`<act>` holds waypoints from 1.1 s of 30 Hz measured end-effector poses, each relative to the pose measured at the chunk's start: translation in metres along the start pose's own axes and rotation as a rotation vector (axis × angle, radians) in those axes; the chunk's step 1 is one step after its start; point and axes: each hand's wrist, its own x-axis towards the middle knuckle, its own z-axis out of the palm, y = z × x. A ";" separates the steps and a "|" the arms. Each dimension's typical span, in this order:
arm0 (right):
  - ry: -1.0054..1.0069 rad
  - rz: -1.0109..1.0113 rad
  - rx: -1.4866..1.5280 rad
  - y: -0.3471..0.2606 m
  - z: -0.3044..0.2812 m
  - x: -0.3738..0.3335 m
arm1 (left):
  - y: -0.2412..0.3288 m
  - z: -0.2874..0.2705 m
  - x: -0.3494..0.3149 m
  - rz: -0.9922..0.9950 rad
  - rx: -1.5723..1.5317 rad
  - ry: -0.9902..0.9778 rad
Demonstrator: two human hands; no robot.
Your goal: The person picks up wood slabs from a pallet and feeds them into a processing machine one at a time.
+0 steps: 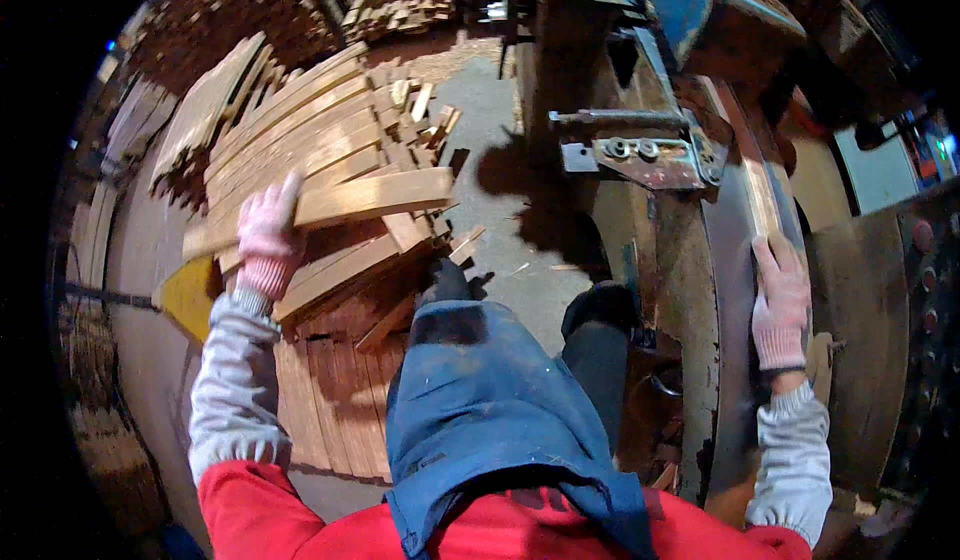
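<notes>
My left hand (268,235), in a pale pink glove, grips a short wooden board (375,197) across its near-left part. That board lies slanted over a stack of similar wooden boards (300,125) on my left. On the right, my right hand (782,290), gloved alike, has its fingers closed over the near end of a long narrow wooden strip (762,195). The strip lies lengthwise on the metal bed (730,230) of a woodworking machine, and its far end runs up under the machine's blue housing (680,5).
A metal bracket with rollers (650,150) juts from the machine's left side. Control buttons sit on a dark panel (925,280) at far right. A yellow part (190,300) stands beside my left wrist. More wood piles (230,25) rise behind, and scraps (467,245) litter the floor.
</notes>
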 end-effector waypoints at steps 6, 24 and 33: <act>0.077 0.099 0.599 -0.030 0.002 0.053 | 0.137 -0.086 0.093 0.594 -0.183 0.224; -0.040 0.623 -0.025 -0.083 -0.117 -0.277 | 0.261 -0.013 0.031 0.784 -0.891 0.356; 0.403 0.722 0.470 -0.034 -0.028 -0.071 | 0.122 0.205 -0.193 -0.257 -0.408 -0.713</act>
